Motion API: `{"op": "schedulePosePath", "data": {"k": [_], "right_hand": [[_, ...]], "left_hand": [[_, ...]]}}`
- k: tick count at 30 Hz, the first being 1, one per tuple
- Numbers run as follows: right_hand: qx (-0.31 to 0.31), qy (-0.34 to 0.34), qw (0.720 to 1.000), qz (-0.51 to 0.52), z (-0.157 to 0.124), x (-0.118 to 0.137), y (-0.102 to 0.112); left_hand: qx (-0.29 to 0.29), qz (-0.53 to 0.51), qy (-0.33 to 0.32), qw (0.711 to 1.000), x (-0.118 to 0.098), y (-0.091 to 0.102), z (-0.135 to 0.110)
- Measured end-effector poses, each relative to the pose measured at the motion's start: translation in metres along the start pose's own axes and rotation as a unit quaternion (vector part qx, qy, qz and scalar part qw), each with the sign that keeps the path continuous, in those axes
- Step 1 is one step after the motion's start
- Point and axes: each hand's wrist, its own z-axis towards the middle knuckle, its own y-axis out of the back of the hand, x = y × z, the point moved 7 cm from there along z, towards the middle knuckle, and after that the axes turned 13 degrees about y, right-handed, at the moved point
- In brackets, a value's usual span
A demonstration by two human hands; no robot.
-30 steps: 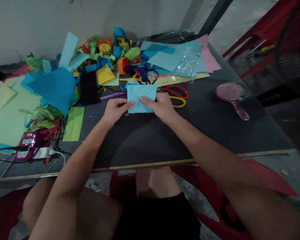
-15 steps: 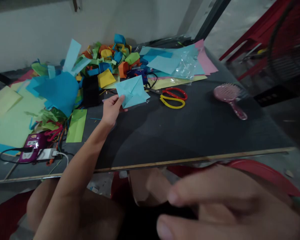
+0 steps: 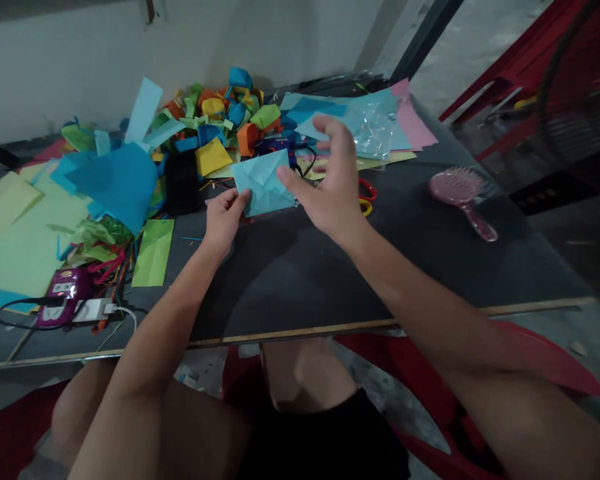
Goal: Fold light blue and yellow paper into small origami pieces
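A light blue piece of folded paper [image 3: 265,183], creased across its face, is held up over the dark table. My left hand [image 3: 225,213] pinches its lower left corner between thumb and fingers. At the paper's right edge is my right hand [image 3: 333,187], thumb and fingers spread apart; the thumb tip overlaps the paper's edge, and I cannot tell whether it touches. Behind my right hand lie the scissors [image 3: 366,208], with only parts of their red and yellow handles showing.
Coloured paper scraps [image 3: 213,110] are heaped at the back. Blue and pink sheets [image 3: 407,120] lie at the back right, a pink hairbrush [image 3: 460,187] at the right. A green paper strip [image 3: 153,253] and a purple power strip [image 3: 67,293] with cables are at the left.
My right hand has moved from the lower right foreground up and forward to the right side of the blue paper, partly covering the scissors. My left hand keeps its hold in place.
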Motion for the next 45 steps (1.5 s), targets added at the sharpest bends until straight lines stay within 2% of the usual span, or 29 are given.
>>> {"op": "schedulePosePath", "data": {"k": [2, 4, 5, 8, 11, 17, 23, 30, 38, 40, 45], "right_hand": [[-0.008, -0.051, 0.997, 0.050, 0.004, -0.044, -0.017], [0.033, -0.122, 0.982, 0.140, -0.004, -0.082, -0.042], [0.040, -0.146, 0.973, 0.171, -0.009, -0.094, -0.050], [-0.035, -0.185, 0.960, 0.208, -0.022, -0.107, -0.056], [-0.070, -0.195, 0.957, 0.202, -0.025, -0.103, -0.056], [-0.053, -0.193, 0.950, 0.239, -0.024, -0.097, -0.055], [-0.032, -0.206, 0.948, 0.242, -0.025, -0.092, -0.059], [-0.029, -0.206, 0.954, 0.218, -0.026, -0.092, -0.060], [-0.017, -0.209, 0.956, 0.206, -0.026, -0.084, -0.057], [0.003, -0.225, 0.949, 0.220, -0.027, -0.083, -0.060], [0.115, -0.257, 0.923, 0.261, -0.032, -0.075, -0.074]], "left_hand": [[0.011, 0.012, -0.005, 1.000, 0.001, -0.002, 0.000], [0.015, 0.042, -0.013, 0.999, 0.003, -0.004, 0.001], [0.013, 0.051, -0.020, 0.998, 0.003, -0.005, 0.001], [0.005, 0.044, -0.029, 0.999, 0.004, -0.006, 0.000], [0.001, 0.030, -0.026, 0.999, 0.009, -0.009, -0.001], [-0.027, 0.007, -0.023, 0.999, 0.019, -0.012, 0.000], [-0.066, -0.025, -0.025, 0.997, 0.009, -0.003, -0.003], [-0.113, -0.013, -0.040, 0.993, 0.004, 0.008, -0.003], [-0.106, 0.003, -0.061, 0.993, 0.004, 0.009, 0.000], [-0.106, 0.004, -0.063, 0.992, 0.004, 0.010, 0.000], [-0.096, 0.004, -0.070, 0.993, 0.003, 0.008, 0.001]]}}
